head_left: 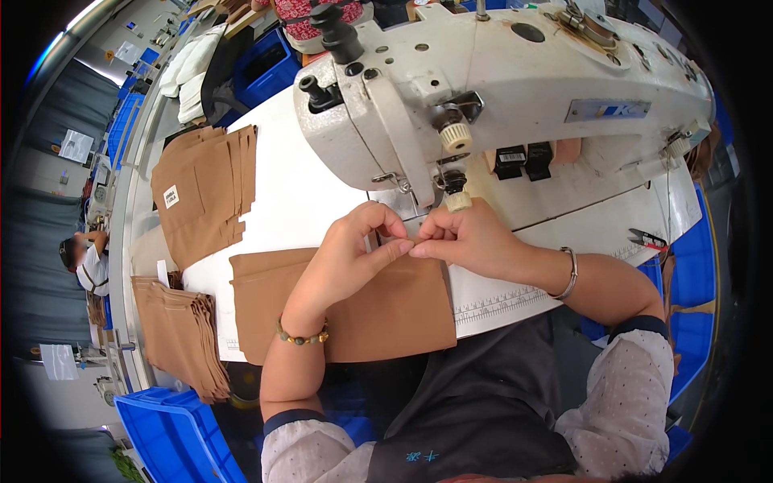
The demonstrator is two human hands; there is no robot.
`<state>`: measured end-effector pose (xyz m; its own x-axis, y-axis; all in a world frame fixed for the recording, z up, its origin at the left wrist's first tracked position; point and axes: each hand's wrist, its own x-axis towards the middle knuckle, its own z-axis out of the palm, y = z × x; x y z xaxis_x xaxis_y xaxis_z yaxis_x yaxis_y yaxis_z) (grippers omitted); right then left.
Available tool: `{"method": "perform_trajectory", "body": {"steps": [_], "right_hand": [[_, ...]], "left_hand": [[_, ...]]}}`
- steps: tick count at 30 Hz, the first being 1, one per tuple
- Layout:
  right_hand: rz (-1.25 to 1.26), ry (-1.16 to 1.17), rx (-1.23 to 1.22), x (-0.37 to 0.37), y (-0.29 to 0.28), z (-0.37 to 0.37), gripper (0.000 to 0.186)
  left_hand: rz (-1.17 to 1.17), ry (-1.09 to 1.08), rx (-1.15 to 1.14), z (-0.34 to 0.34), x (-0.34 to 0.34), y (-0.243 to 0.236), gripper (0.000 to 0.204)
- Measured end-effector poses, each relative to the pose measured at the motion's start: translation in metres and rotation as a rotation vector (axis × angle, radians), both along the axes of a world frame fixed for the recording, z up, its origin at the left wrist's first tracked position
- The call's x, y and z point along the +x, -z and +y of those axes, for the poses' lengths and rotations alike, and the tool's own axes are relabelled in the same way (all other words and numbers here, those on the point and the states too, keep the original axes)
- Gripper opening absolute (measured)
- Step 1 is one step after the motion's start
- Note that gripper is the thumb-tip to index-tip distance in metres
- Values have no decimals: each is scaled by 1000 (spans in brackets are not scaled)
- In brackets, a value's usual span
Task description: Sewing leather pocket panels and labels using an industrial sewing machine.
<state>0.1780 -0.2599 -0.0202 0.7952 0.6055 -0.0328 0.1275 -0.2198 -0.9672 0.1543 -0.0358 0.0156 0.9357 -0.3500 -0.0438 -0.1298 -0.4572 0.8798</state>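
Observation:
A flat brown fabric panel [362, 314] lies on the white sewing table, its near edge hanging at the table's front. Over the panel's far edge, just in front of the sewing machine's [499, 88] needle area, my two hands meet. My left hand [358, 245] is closed in a pinch, thumb against fingertips. Facing it, my right hand [467, 237] pinches the same way, and the fingertips nearly touch. Whatever is between them is too small or hidden to make out; it may be the panel's edge or a thread.
Stacked brown fabric pieces [201, 193] lie at the table's left, with another folded pile [179, 334] nearer me. Small snips [646, 240] rest at the right edge by a printed ruler [515, 307]. Blue bins [173, 431] stand around the table. Another person [93, 266] sits far left.

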Motion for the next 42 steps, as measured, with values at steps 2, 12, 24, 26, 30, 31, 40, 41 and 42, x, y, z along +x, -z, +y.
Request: {"method": "perform_trajectory", "body": {"steps": [2,12,24,26,30,31,40,41,42], "right_hand": [[13,-7,-12,1,0,-1,14],[-145,-129,42,3,-3,-1,15],[3,-89,-12,4,-8,-3,15],[-18,-83,-4,3,-8,-3,15],[46,-89,2,4,-5,-5,17],[53,-91,-19,5,-4,-5,17],[124,-103,13,5,-6,-5,16],[127,-108,27,5,-7,-5,16],[112,-104,37,4,-7,-5,15]], "left_hand": [[26,16,-12,1,1,0,13],[366,221,-186,12,0,-7,14],[126,109,27,5,-2,-6,31],[69,84,29,1,-3,-4,29],[-2,34,53,-2,-2,-4,21],[-12,35,38,-2,-2,-4,21],[205,42,-84,5,0,3,9],[246,61,-133,7,1,3,8],[294,75,-166,8,1,4,8]]}}
